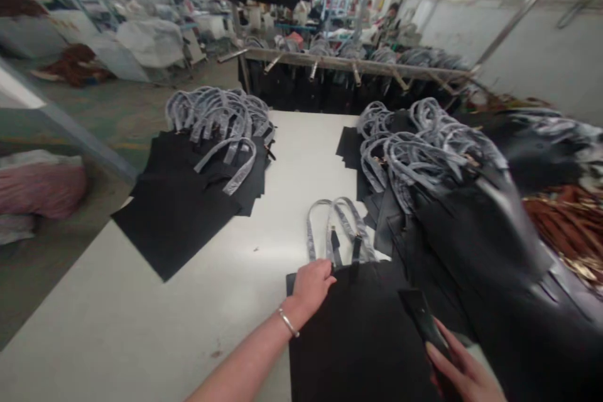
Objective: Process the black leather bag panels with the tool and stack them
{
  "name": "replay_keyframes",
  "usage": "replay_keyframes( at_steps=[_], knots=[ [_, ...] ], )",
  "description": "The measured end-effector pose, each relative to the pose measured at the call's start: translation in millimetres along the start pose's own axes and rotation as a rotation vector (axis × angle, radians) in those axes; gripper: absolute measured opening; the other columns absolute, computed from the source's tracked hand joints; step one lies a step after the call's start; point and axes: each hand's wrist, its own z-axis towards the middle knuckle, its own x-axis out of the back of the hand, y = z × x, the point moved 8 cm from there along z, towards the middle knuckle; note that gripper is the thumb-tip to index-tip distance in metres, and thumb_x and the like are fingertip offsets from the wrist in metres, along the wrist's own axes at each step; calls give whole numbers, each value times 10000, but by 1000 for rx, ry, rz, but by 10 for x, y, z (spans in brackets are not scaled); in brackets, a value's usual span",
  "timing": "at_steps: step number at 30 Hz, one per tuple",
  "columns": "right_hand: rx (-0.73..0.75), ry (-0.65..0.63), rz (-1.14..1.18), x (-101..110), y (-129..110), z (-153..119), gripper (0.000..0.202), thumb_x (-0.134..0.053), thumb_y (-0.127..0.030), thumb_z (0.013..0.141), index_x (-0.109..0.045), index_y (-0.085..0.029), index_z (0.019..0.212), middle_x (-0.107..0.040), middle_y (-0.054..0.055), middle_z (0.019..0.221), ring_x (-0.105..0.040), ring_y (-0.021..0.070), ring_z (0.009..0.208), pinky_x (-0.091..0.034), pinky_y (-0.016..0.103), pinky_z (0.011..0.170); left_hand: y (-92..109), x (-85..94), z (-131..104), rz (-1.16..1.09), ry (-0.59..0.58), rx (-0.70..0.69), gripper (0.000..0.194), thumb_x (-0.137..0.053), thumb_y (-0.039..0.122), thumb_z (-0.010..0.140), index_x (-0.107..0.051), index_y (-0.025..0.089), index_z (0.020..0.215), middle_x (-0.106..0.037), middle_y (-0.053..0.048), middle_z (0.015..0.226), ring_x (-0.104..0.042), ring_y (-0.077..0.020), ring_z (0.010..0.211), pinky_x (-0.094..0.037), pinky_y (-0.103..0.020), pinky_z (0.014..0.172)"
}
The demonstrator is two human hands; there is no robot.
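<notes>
In the head view, the bag (358,339) is laid flat on the table (226,314), its handles (347,222) pointed away, beside the right pile (456,232). Its top edge is pinched by the curled left hand (311,286); a dark object (426,323), kind unclear, is gripped between the right hand's (464,364) thumb and fingers.

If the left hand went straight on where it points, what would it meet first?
Probably the grey wrapped handles, just beyond the black bag's top edge, where the left hand is; depth is unclear, so it might pass over them.
</notes>
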Motion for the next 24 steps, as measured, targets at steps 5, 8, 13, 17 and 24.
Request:
replay_keyframes(
  at_steps=[5,8,13,17,24],
  knots=[
    [-41,12,39,30,113,-18,965,-681,-584,642,-346,-176,1449,-596,-51,617,-562,155,491,-428,264,480,-497,677,-190,-138,79,120,260,-616,368,816,-446,209,700,-504,68,595,-482,-120,558,-311,-224,570],
    [-33,-44,3,-16,222,69,858,-637,-554,701,-373,-197,1435,-567,-59,582,-562,149,473,-410,254,460,-1074,1083,-404,-6,82,256,273,-585,449,802,-444,226,733,-436,84,500,-460,-135,496,-302,-229,542],
    [-23,-123,-20,-172,288,197,756,-589,-496,774,-355,-196,1428,-561,-53,628,-554,126,459,-412,239,435,-2014,1639,-870,375,80,580,231,-476,449,846,-518,226,807,-562,15,622,-564,-199,583,-357,-264,564],
    [-18,-150,-31,-284,136,305,696,-575,-458,801,-363,-217,1419,-546,-52,655,-546,113,445,-402,225,402,-1860,1608,-903,582,332,449,322,-396,357,875,-576,139,1028,-604,-140,1076,-591,-308,928,-469,-408,763],
    [-53,-274,-15,-559,-343,462,580,-550,-403,854,-406,-212,1383,-528,-50,653,-528,84,412,-395,186,360,-440,-120,-614,93,226,-104,322,-461,267,905,-542,179,1203,-479,-107,1369,-466,-246,1253,-440,-434,1025]
  ],
)
